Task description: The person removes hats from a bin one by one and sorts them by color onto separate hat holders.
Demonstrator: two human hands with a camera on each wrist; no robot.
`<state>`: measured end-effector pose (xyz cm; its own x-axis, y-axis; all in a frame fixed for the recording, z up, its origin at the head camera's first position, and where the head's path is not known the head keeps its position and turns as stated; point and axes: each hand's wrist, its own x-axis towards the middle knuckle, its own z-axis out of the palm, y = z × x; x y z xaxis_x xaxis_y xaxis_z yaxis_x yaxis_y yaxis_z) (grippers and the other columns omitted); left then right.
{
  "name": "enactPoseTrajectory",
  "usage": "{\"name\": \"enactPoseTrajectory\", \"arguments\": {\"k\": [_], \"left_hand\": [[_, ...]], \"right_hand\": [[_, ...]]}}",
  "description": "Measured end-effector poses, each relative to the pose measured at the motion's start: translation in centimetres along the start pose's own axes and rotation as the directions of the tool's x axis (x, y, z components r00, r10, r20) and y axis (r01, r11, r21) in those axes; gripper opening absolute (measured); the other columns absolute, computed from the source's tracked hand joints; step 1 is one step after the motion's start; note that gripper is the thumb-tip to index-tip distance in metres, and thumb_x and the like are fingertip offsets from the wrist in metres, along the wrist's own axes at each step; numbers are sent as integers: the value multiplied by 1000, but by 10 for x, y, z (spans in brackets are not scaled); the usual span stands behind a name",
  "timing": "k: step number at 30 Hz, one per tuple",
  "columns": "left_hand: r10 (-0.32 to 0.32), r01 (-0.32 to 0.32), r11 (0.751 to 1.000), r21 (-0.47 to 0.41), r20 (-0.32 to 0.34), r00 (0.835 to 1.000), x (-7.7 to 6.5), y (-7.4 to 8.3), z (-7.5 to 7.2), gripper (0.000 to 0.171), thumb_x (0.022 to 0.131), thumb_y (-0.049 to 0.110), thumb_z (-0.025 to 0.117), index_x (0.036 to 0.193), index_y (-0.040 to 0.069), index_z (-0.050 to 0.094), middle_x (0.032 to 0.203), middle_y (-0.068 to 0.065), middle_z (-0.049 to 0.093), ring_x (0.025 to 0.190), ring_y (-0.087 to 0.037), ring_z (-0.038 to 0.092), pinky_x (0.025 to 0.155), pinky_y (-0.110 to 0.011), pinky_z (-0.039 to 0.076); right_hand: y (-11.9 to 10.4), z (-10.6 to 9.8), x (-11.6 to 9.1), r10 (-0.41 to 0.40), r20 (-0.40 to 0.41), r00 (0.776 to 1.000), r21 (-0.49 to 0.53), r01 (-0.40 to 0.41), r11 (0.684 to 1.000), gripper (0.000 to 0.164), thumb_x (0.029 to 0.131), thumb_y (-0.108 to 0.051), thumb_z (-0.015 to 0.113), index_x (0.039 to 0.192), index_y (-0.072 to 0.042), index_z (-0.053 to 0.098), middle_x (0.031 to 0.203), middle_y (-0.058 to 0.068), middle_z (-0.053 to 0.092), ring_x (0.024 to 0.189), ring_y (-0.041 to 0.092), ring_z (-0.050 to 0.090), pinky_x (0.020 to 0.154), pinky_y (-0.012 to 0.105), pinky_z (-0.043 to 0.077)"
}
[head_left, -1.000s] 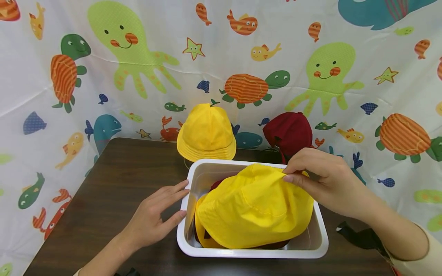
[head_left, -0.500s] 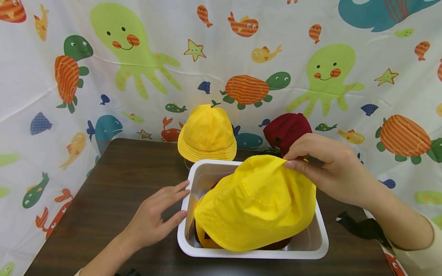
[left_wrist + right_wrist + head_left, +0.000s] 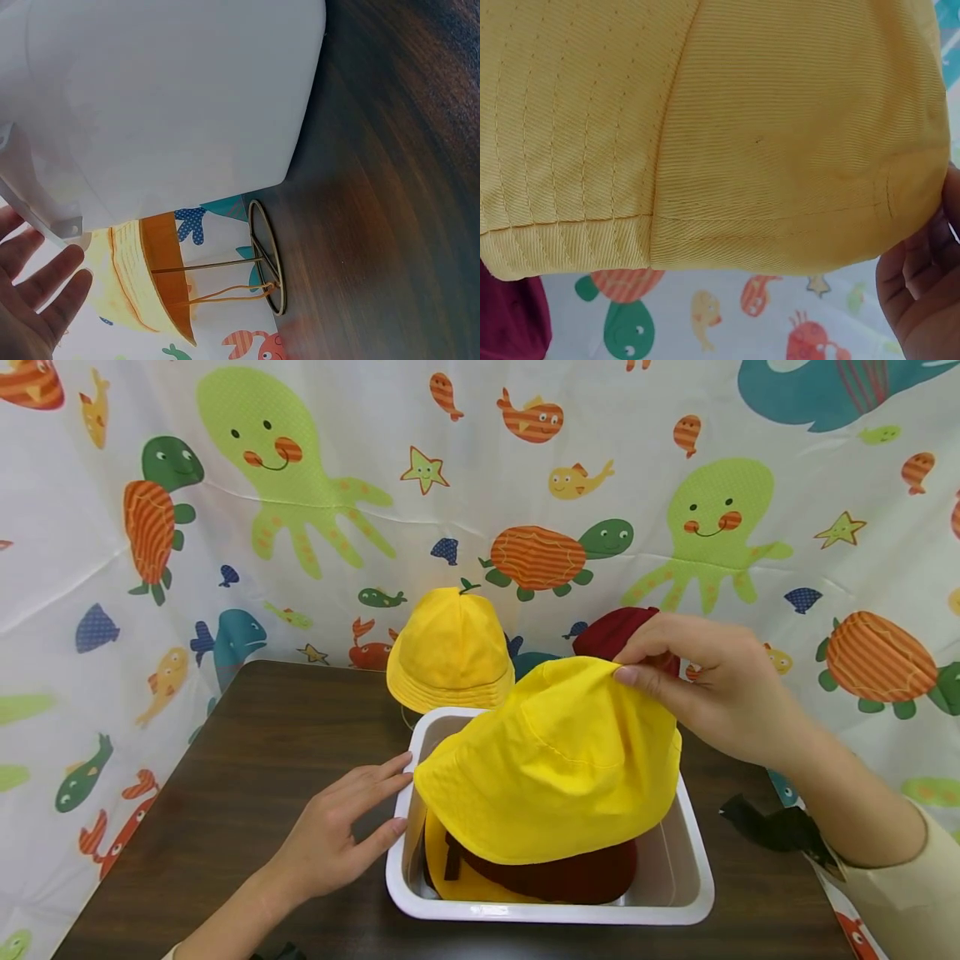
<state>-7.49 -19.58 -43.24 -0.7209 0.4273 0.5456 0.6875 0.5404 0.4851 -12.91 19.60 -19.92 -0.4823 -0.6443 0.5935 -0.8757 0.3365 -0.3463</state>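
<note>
My right hand point(image 3: 712, 693) pinches the crown of a yellow bucket hat point(image 3: 562, 768) between thumb and fingers. The hat hangs tilted, partly above a white plastic bin point(image 3: 551, 912); in the right wrist view its cloth point(image 3: 765, 142) fills most of the picture. Below it in the bin lie a dark red hat point(image 3: 577, 875) and another yellow hat point(image 3: 465, 887), both partly covered. My left hand point(image 3: 337, 827) touches the bin's left rim with fairly straight, spread fingers. From the left wrist view, the bin's outer wall point(image 3: 165, 97) shows beside the fingers point(image 3: 64, 300).
Behind the bin a yellow hat point(image 3: 450, 652) sits on a wire stand point(image 3: 270, 259). A dark red cap point(image 3: 611, 631) stands behind my right hand. A black strap point(image 3: 776, 831) lies right of the bin on the dark wooden table point(image 3: 300, 718). A printed curtain point(image 3: 465, 460) hangs behind.
The right hand has raised the yellow bucket hat, uncovering more of the dark red and yellow hats in the bin. The left hand has stayed at the rim.
</note>
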Motion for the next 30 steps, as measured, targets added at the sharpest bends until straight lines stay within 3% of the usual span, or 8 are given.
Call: {"name": "enactPoseTrajectory", "arguments": {"k": [8,13,15,19,21,30], "left_hand": [[10,-10,1000,-11,-5,1000,1,-2,1,58,84,12,83,140,11,67,153,-2,58,126,-20,63,113,-16,37],[8,-8,1000,-11,-3,1000,1,-2,0,56,84,12,83,138,7,68,152,-4,59,126,-21,63,113,-16,36],[3,-3,1000,-11,-1,1000,1,-2,-1,56,84,12,83,138,7,68,152,-5,59,126,-21,63,113,-16,36],[-15,15,1000,-16,10,1000,1,-2,-2,56,85,13,83,139,9,68,153,-4,57,127,-20,62,113,-17,38],[-20,20,1000,-17,11,1000,1,-3,-2,56,86,14,83,139,10,68,153,-3,57,127,-19,62,112,-17,38],[45,-46,998,-39,-37,998,3,-7,0,59,82,10,83,139,8,68,149,-8,61,124,-21,64,112,-15,37]], "right_hand": [[9,-2,13,-17,-33,999,-11,17,1000,27,102,-28,69,94,-2,73,86,0,67,79,10,54,70,20,45],[14,-1,24,-35,-62,997,-4,35,999,40,102,-38,66,93,0,74,85,2,69,77,9,55,69,21,45],[15,-1,29,-29,-67,997,-10,28,1000,36,102,-34,69,93,0,75,85,3,70,77,10,55,69,21,45],[16,-1,38,4,-71,997,-55,-8,998,3,95,-1,75,93,1,75,85,4,69,78,9,56,72,21,47],[17,-1,42,32,-80,996,-76,-38,996,9,89,10,76,94,2,75,86,4,70,79,9,57,73,20,48],[26,3,65,154,-149,977,-100,-169,981,5,93,4,75,96,2,78,90,7,74,80,9,59,75,18,50]]}}
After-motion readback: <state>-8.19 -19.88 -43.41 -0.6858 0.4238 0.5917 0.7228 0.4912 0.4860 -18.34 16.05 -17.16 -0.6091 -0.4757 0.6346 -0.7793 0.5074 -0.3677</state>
